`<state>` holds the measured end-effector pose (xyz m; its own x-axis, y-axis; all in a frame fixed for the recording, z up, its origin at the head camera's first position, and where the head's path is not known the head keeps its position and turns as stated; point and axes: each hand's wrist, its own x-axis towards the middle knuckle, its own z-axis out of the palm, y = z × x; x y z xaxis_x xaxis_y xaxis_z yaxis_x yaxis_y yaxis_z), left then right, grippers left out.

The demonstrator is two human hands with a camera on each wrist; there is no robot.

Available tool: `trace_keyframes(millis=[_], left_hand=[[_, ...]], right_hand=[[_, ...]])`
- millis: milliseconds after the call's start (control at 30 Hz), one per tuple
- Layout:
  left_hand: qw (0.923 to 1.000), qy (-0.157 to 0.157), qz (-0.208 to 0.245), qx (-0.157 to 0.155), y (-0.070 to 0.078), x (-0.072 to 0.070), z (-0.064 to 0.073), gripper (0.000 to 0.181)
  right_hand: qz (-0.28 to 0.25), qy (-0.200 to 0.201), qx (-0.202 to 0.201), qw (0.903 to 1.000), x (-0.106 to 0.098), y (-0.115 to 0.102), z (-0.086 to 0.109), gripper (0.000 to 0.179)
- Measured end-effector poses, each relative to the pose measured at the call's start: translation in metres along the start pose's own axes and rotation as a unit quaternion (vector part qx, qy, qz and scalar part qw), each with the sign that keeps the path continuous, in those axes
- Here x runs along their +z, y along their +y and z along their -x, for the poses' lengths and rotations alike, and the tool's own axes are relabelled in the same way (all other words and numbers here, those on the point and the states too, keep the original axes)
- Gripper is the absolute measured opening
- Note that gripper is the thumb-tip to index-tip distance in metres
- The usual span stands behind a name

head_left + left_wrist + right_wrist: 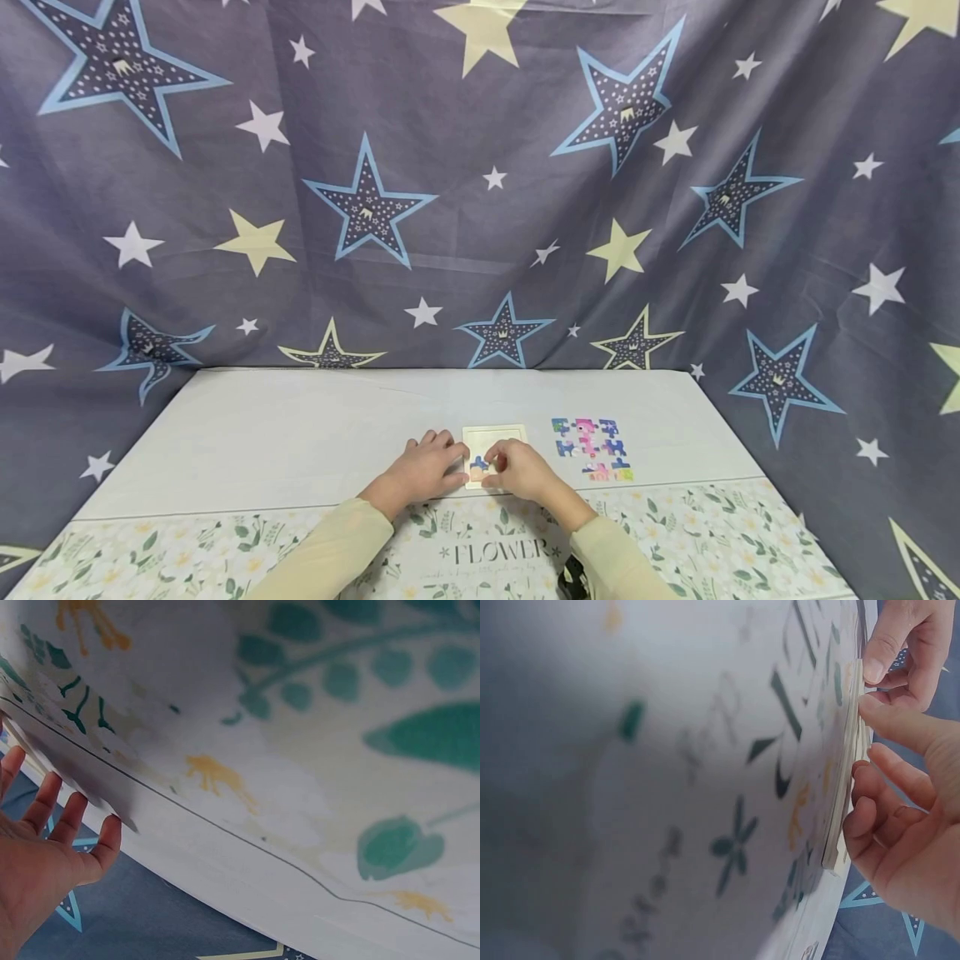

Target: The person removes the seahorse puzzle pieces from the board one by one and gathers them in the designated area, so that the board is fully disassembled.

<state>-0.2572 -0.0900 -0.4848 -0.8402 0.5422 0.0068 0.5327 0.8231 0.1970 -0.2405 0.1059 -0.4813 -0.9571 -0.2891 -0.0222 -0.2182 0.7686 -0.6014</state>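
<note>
A small cream puzzle tray (495,432) lies on the table between the two hands. In its lower left part sit blue and peach jigsaw pieces (478,465). My left hand (427,468) rests at the tray's left side, its fingertips and thumb touching the edge; the left wrist view shows the left fingers (67,817) spread. Over the tray's lower right part, my right hand (521,471) bends thumb and index finger around a jigsaw piece, mostly hidden by the fingers. In the right wrist view, the right thumb (889,716) lies at the tray's near edge (844,780).
To the right of the tray lie several loose jigsaw pieces (588,447), pink, blue and yellow, laid out in rough rows. A flower-printed cloth (480,550) covers the near part of the white table (300,442). A star-patterned curtain (450,208) hangs behind and at both sides.
</note>
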Motion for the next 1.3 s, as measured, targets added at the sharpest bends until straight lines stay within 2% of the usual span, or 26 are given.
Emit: trace_keyframes(millis=[567,833,1300], left_hand=[[0.9998,-0.008,0.018,0.001,-0.002,-0.001,-0.003,0.035],[0.9996,-0.016,0.022,-0.003,-0.001,-0.003,-0.001,0.039],[0.9995,-0.011,0.028,0.0,-0.002,-0.003,-0.002,0.039]], right_hand=[[-0.009,0.01,-0.025,0.9996,-0.001,0.003,0.0,0.026],[-0.009,0.008,-0.021,0.9997,-0.004,0.004,0.001,0.026],[-0.013,0.023,-0.027,0.9993,-0.007,0.011,0.003,0.026]])
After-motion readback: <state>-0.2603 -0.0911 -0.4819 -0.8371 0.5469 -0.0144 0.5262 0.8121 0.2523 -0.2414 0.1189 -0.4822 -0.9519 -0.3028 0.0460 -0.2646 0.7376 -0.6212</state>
